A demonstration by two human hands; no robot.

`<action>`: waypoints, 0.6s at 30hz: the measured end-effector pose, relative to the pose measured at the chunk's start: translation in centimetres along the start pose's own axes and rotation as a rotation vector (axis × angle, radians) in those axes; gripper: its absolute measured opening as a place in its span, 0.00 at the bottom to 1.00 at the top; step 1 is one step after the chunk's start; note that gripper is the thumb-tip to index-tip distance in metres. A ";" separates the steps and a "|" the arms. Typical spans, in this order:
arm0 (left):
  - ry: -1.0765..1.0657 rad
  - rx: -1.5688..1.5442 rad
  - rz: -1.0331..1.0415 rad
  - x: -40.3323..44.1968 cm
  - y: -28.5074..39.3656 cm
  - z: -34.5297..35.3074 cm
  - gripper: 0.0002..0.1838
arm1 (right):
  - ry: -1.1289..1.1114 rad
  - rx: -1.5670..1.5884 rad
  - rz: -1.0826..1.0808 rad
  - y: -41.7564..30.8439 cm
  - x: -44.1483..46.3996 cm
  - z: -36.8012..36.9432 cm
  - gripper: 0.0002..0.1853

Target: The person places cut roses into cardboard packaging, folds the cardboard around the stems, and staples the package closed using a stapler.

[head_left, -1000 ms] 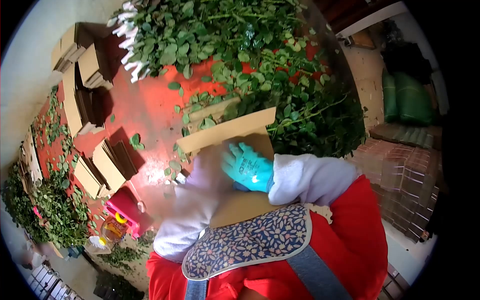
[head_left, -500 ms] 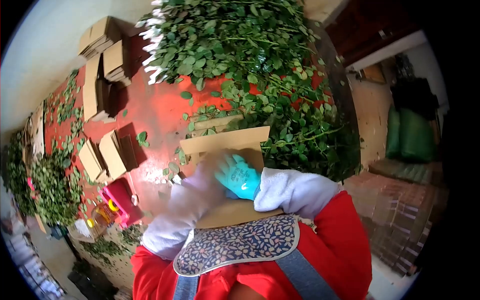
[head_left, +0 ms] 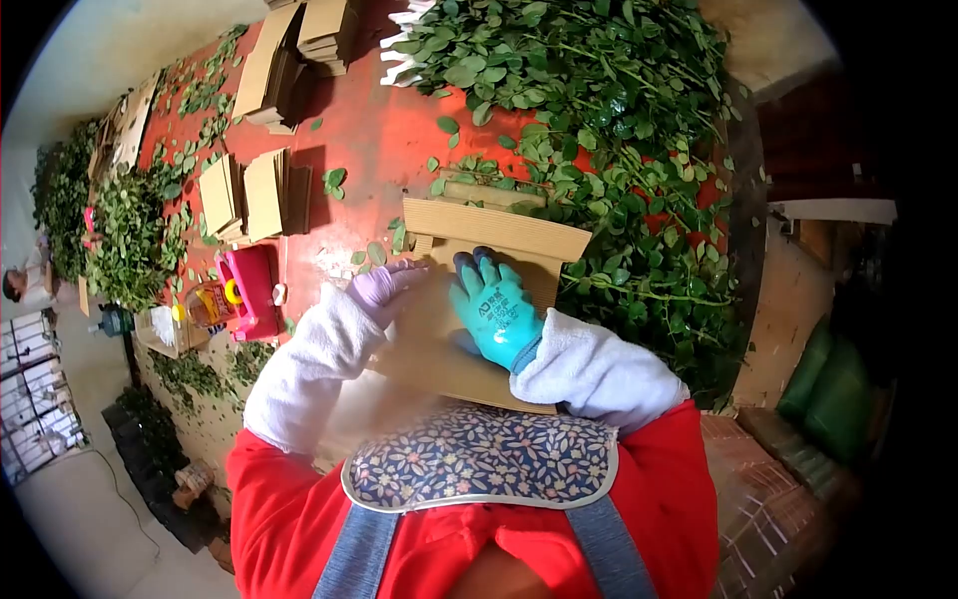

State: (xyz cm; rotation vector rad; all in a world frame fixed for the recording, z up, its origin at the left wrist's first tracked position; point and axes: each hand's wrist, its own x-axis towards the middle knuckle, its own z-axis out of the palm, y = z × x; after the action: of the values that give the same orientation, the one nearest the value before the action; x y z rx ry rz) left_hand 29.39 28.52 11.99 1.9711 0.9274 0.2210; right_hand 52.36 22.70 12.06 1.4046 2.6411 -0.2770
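Cardboard sheet lies just beyond the floral bib, under the person's hands, with its folded strip standing up along the far edge. The right hand, in a turquoise glove, is laid palm down on it, fingers extended and slightly spread, grasping nothing. The left hand, in a lilac glove, reaches to the sheet's left side with fingers stretched forward; blur there hides whether it pinches the edge.

The step in hand looks like pressing and shaping the sheet by its creases. From this pose, a neat fold would call for the right palm to bear down steadily while the left hand brings the side up squarely along its crease.

Past the sheet on the red desk, loose leaves are scattered, and a big heap of leafy stems spreads to the right. To the left are a pink device and a bottle, with folded cardboard pieces standing farther up. Another person shows at the far left.
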 end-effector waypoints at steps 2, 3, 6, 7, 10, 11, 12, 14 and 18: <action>0.089 0.145 0.038 -0.3 -0.6 0.0 0.25 | -0.044 0.064 0.037 -0.4 0.3 -2.0 0.35; 0.048 0.184 0.096 0.1 -0.5 0.0 0.28 | -0.017 0.096 0.050 0.3 -1.3 -3.0 0.34; -0.010 0.278 0.045 1.7 0.5 0.9 0.35 | 0.031 0.164 0.060 1.7 -6.8 -4.9 0.31; -0.037 0.380 0.014 2.2 1.0 0.9 0.36 | 0.038 0.185 0.067 2.2 -8.3 -4.8 0.30; -0.052 0.485 0.077 3.0 -3.4 0.9 0.37 | 0.025 0.236 0.075 2.0 -8.2 -5.9 0.27; -0.076 0.539 0.041 3.1 -3.3 0.7 0.37 | 0.032 0.246 0.060 2.0 -8.4 -6.2 0.26; -0.104 0.482 0.064 3.1 -3.0 0.6 0.40 | 0.042 0.260 0.042 2.0 -8.7 -6.6 0.24; -0.132 0.454 -0.032 3.4 0.0 -0.4 0.41 | 0.052 0.300 -0.004 2.1 -8.8 -7.5 0.22; -0.145 0.421 -0.089 3.5 5.7 -2.6 0.42 | 0.093 0.423 -0.153 2.4 -6.7 -9.0 0.18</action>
State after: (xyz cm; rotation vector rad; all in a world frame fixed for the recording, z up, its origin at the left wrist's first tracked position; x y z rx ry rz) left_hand 33.52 30.99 17.27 2.2847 1.0249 -0.1819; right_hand 57.76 20.61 22.03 1.3444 2.8897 -0.8512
